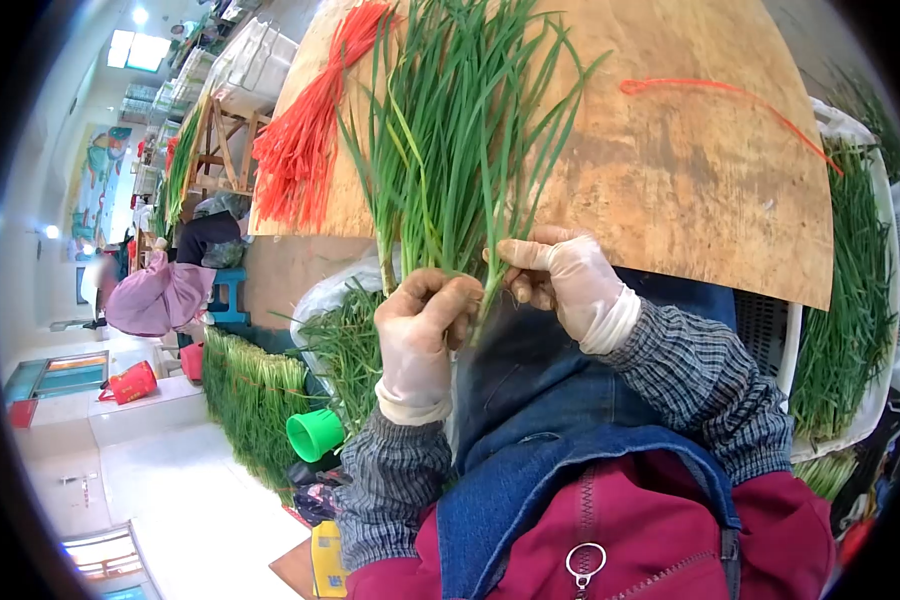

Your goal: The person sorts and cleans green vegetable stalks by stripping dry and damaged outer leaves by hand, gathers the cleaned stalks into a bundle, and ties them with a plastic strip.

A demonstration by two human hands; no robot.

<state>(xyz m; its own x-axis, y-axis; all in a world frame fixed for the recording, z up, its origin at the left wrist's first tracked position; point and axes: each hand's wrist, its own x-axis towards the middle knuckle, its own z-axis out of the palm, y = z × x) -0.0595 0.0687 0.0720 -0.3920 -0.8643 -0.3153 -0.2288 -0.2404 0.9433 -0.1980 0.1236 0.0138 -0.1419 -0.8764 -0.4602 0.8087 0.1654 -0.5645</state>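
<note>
Left grip [420,330]: closed on green stalks [489,285], pale base
Right grip [568,278]: pinched on same stalks
Leaves [470,110]: left side, over counter [690,190]
Red strands [315,130]: bundled left; one loose right

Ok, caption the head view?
Gloved left hand and right hand hold green stalks by their pale ends at a wooden board.

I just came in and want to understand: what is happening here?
A person's left hand and right hand have their fingers on the pale stems of long green leaves. The leaves spread over a wooden board. A bundle of red strips lies beside them; a single red strip lies apart.
</note>
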